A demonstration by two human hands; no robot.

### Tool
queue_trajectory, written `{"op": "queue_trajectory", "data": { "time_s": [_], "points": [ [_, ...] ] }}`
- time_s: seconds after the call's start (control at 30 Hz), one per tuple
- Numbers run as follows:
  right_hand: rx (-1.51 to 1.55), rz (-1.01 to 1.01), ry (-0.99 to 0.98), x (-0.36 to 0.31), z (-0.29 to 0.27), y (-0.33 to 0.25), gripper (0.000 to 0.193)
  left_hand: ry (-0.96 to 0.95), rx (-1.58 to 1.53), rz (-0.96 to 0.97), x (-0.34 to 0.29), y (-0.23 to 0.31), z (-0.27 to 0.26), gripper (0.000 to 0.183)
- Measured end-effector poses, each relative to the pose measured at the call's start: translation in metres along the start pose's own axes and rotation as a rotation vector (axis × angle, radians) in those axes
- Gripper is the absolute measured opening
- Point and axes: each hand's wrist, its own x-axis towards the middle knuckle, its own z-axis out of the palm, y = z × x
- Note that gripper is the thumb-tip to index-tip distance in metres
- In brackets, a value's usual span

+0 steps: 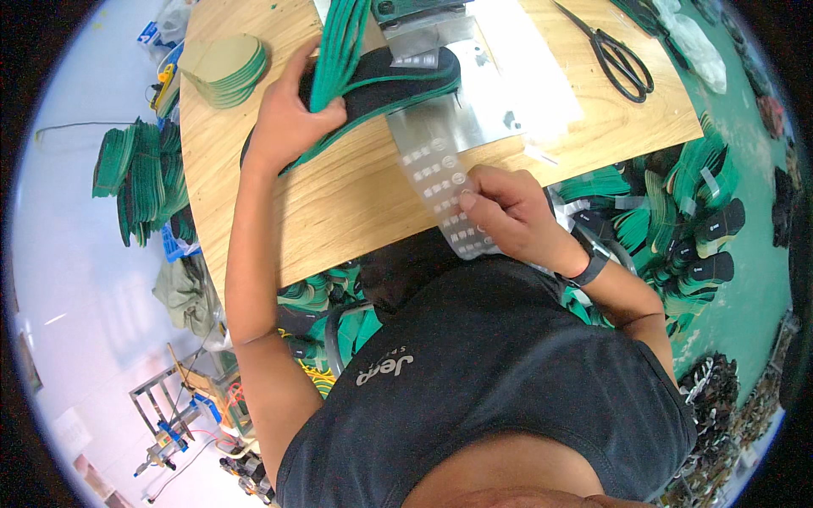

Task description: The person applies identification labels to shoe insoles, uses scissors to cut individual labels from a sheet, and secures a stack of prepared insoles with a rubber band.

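Green-edged black foam insoles [398, 85] lie across the pale wooden tabletop [339, 203], their toes tucked under the grey metal head of a pressing machine [415, 21] and resting on a shiny steel plate [457, 118]. The left hand [292, 114] is curled over the near end of the stack, thumb under and fingers closed round a fanned bundle of green insole edges [339, 46], pinning it to the tabletop. The right hand [508, 212], wearing a dark wristband [590, 269], is partly closed, with thumb and fingertips pinched on a clear plastic strip of small white labels [445, 190] that runs from the steel plate down over the tabletop's near edge.

As a judgement, the step in hand looks like picking one label off the strip while the insole waits in position. The next move would call for a clean peel with the fingertips, without creasing the label, and for the left hand to hold the stack steady so the top insole does not shift under the machine.

Black scissors [622, 55] lie at the far right, a pile of tan insole-shaped boards [224, 68] at the far left, and heaps of finished green insoles [686, 220] crowd the floor beside the tabletop.
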Motion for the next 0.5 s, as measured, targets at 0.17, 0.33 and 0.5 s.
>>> {"op": "queue_trajectory", "data": {
  "time_s": [0.17, 0.33, 0.5],
  "points": [
    [0.232, 0.377, -0.21, 0.028, 0.001, -0.012, 0.022, 0.224, -0.493, -0.139, -0.006, -0.022, -0.016, 0.047],
    [0.281, 0.547, 0.047, 0.064, -0.018, 0.001, 0.025, 0.445, -0.701, -0.245, -0.006, -0.027, -0.014, 0.034],
    [0.311, 0.542, 0.134, 0.084, -0.036, 0.007, 0.028, 0.356, -0.646, -0.249, -0.006, -0.026, -0.012, 0.03]
  ]
}}
